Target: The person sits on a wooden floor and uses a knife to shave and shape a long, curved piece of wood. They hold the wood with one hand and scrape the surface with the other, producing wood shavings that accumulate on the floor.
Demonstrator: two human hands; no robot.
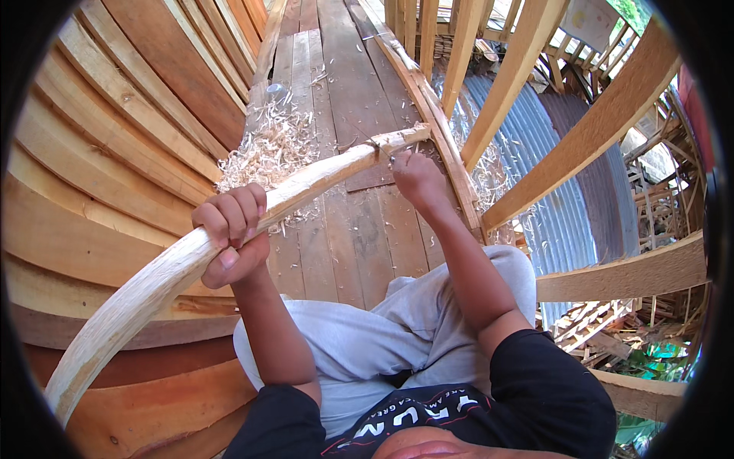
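Note:
A long, pale, debarked wooden pole [310,183] runs from the lower left up to the railing's bottom board on the right. My left hand [233,232] is wrapped round the pole, thumb underneath, well back from its far end. Near that far end, my right hand [419,180] is a closed fist beside the pole. Out of it comes a small cutting tool [391,161] with a shiny metal part and a thin dark edge against the wood. Its handle is hidden in my fingers. Curled wood shavings [277,149] lie heaped beyond my left hand.
Stacked planks [115,176] lean along the left. The plank floor [352,84] carries scattered shavings. Upright wooden posts [508,76] form a railing on the right, with corrugated metal roofing [547,168] and scrap wood below. My bent legs in grey trousers [367,336] are close beneath my arms.

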